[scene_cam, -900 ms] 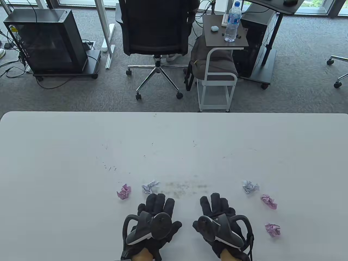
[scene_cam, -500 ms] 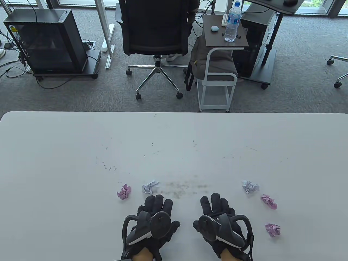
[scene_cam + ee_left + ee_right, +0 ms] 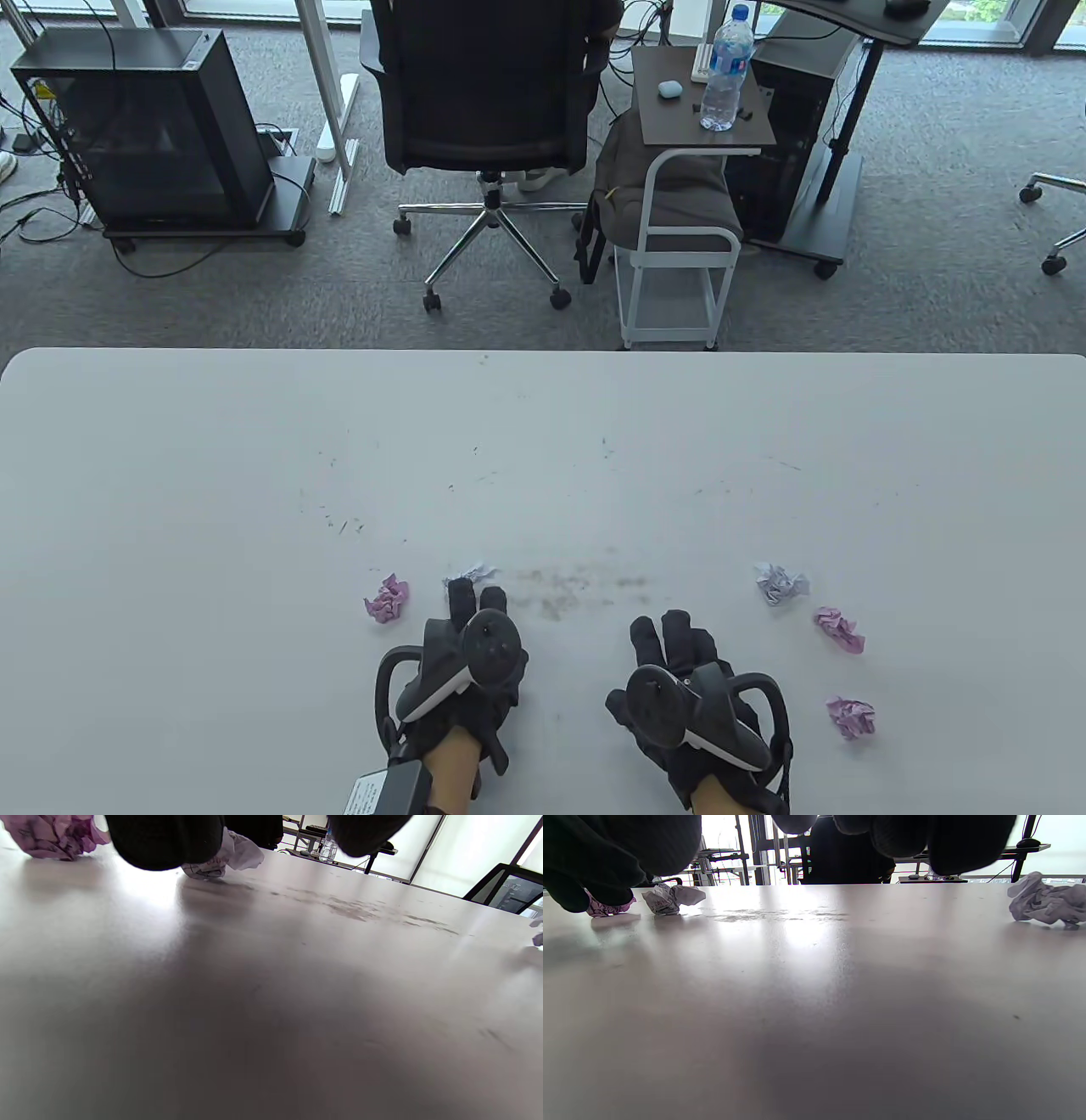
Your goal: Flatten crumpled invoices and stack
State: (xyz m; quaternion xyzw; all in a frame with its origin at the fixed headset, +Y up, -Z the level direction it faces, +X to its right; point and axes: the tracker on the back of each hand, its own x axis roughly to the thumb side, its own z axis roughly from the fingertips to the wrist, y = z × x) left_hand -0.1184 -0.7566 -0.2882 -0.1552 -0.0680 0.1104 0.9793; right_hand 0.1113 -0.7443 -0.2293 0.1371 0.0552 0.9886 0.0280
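Note:
Several crumpled invoices lie on the white table [image 3: 254, 475]. On the left are a pink ball [image 3: 387, 599] and a white ball [image 3: 480, 572]. On the right are a white ball [image 3: 781, 584] and two pink balls [image 3: 840, 630] [image 3: 851, 717]. My left hand [image 3: 471, 598] reaches forward with straight fingers, and its tips cover the near edge of the left white ball. In the left wrist view that white ball [image 3: 237, 855] sits just past a fingertip [image 3: 165, 840], with the pink ball [image 3: 51, 836] beside it. My right hand [image 3: 670, 635] lies flat on the table and holds nothing.
A smudged patch [image 3: 577, 586] marks the table between the two groups of balls. Beyond the far table edge stand an office chair [image 3: 484, 85], a small white cart [image 3: 679, 221] with a water bottle [image 3: 725, 68], and a black cabinet [image 3: 144, 127].
My left hand has slid forward and a little left, and its fingertips now reach the left white ball. My right hand has barely moved.

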